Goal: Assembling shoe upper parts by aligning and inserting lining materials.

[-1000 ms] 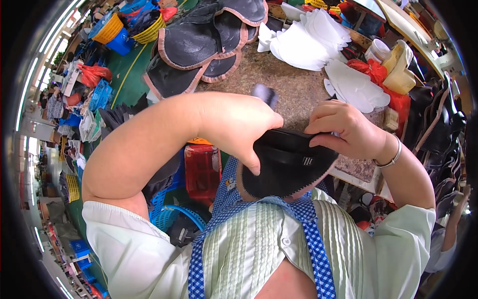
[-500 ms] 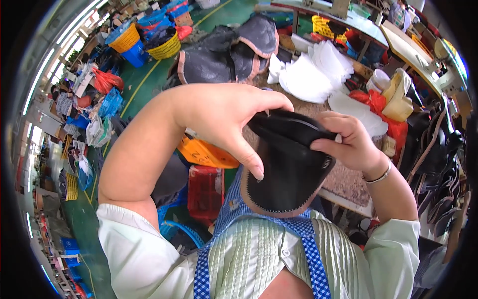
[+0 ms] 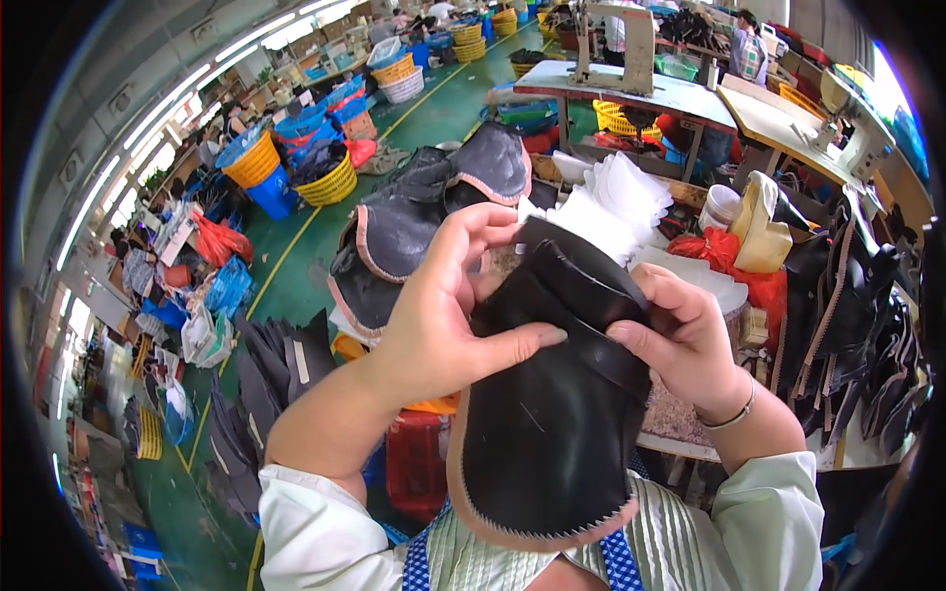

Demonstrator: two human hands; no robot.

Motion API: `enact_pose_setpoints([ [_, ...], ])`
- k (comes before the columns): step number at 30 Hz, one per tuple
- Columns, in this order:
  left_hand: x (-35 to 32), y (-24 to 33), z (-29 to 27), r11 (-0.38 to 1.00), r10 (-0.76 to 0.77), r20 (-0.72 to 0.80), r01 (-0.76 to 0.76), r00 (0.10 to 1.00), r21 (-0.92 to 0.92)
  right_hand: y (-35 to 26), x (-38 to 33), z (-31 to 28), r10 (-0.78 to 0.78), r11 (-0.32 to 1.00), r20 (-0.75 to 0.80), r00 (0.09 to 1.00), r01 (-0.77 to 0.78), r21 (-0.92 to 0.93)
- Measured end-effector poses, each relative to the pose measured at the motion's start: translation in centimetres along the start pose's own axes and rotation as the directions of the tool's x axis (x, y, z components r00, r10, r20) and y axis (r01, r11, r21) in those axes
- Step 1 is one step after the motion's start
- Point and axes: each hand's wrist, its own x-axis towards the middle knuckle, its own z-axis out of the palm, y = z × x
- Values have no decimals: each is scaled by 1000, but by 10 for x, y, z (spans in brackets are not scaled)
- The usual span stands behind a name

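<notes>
A black leather piece (image 3: 542, 433), probably a shoe or boot upper, hangs in front of my chest with its rounded, pinkish, zigzag-stitched edge downward. Its upper part is folded over into a curved band. My left hand (image 3: 448, 305) grips the left side of this fold, thumb on the front and fingers behind. On the right side my right hand (image 3: 685, 340) pinches the fold between thumb and fingers. Beyond my hands, similar black leather pieces (image 3: 409, 236) lie in a pile, and white curved sheets (image 3: 611, 207) are stacked on the worktable.
More black pieces (image 3: 847, 305) hang at the right, near a red plastic bag (image 3: 714, 248) and a white tub (image 3: 721, 205). A sewing machine (image 3: 621, 44) stands on a far table. Dark panels (image 3: 271, 384) and a red crate (image 3: 414, 458) are at lower left.
The view has tilted up, showing more of the far room. The leather piece has turned to show more of its front and fold; my left hand has shifted its grip along the fold.
</notes>
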Motion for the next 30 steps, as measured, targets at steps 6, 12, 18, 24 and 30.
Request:
enact_pose_setpoints([
  [6,-3,-25,-6,982,-11,161,41,987,-183,-3,-4,8,-100,980,60,993,88,177],
  [12,-2,-11,-7,907,195,198,-253,961,337,-3,-7,6,-46,969,157,986,6,248],
  [18,-16,11,14,823,239,-18,-193,971,534,-24,2,4,-237,903,1,972,221,-368],
  [24,-20,7,24,557,543,-10,-351,840,753,-11,-8,14,-189,970,-173,967,155,-189],
  [30,-19,14,24,475,585,44,-386,810,791,-37,19,16,-388,832,6,922,353,-428],
])
